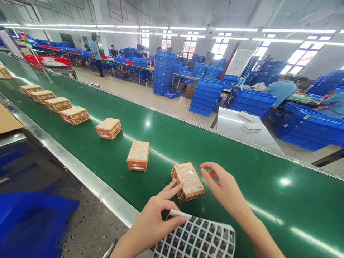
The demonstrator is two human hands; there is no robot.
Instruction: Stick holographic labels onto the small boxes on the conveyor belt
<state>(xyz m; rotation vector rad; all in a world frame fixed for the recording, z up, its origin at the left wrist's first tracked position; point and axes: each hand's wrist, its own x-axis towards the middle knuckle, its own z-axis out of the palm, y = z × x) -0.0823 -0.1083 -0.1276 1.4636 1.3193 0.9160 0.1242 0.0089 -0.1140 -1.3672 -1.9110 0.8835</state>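
Note:
My left hand (163, 216) pinches the top edge of a sticker sheet (197, 236) between thumb and finger. The sheet carries rows of small dark square labels and hangs toward me over the near side of the belt. Fingers of the same hand reach to the left side of a small brown-and-cream cardboard box (189, 179), which lies on the green conveyor belt (255, 179) with its printed face up. My right hand (219, 182) hovers just right of that box, thumb and fingers apart. Whether a tiny label sits on its fingertips cannot be made out.
More boxes of the same kind, such as the nearest one (138, 154), form a line up the belt to the left. A metal rail (107, 197) borders the near side. Beyond the belt stand stacked blue crates (205, 96) and several people at benches.

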